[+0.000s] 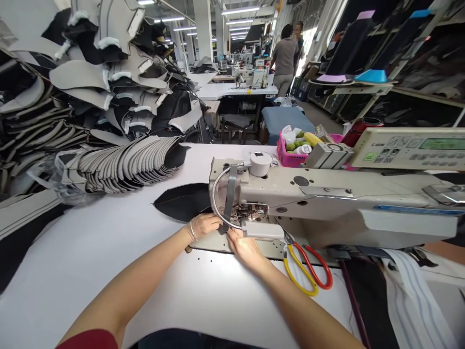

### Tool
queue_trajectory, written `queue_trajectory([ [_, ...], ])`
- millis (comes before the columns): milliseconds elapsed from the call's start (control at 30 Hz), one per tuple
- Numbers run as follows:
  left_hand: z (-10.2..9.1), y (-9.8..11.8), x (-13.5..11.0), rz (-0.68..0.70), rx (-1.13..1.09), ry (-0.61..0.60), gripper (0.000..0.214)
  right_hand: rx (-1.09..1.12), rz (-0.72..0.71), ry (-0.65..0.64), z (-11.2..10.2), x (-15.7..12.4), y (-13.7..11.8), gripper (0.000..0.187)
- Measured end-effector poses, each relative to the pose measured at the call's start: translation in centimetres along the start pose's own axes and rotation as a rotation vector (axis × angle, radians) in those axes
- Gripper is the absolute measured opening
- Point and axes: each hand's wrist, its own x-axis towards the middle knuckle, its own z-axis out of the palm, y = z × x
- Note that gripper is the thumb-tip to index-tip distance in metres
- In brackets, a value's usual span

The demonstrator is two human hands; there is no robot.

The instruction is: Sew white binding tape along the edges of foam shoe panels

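Note:
My left hand (205, 226), with a bracelet at the wrist, is at the near edge of a black, leaf-shaped fabric piece (183, 201). Its fingers are closed together on the fabric, just left of the needle area of a sewing machine (301, 182). Close beside it, my right hand (245, 245) pinches the small dark end of the piece below the needle area. The machine's lamp and metal hose partly cover those fingertips. Scissors (308, 266) with one yellow and one red handle lie right of my right hand, blades toward the machine.
Stacked grey and black padded pieces (127, 165) stand on the white table (109, 242), with a larger pile (109, 72) behind. Beyond the machine sits a pink basket (288, 157) with fruit. A control panel (414, 148) rises at right, below thread cones (348, 46). People (285, 55) stand farther back.

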Motion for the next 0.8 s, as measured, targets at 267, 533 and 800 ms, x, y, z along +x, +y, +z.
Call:
queue_trajectory([
  [267, -0.1, 0.4, 0.3, 0.061, 0.048, 0.121, 0.039, 0.017, -0.034, -0.016, -0.3, 0.1, -0.1, 0.032],
  [533, -0.1, 1.1, -0.2, 0.013, 0.062, 0.066, 0.037, 0.079, -0.033, -0.008, -0.3, -0.3, 0.0, 0.034],
  [800, -0.9, 1.9, 1.6, -0.352, 0.233, -0.045, 0.026, 0.143, -0.023, 0.137, 1.1, 0.1, 1.2, 0.038],
])
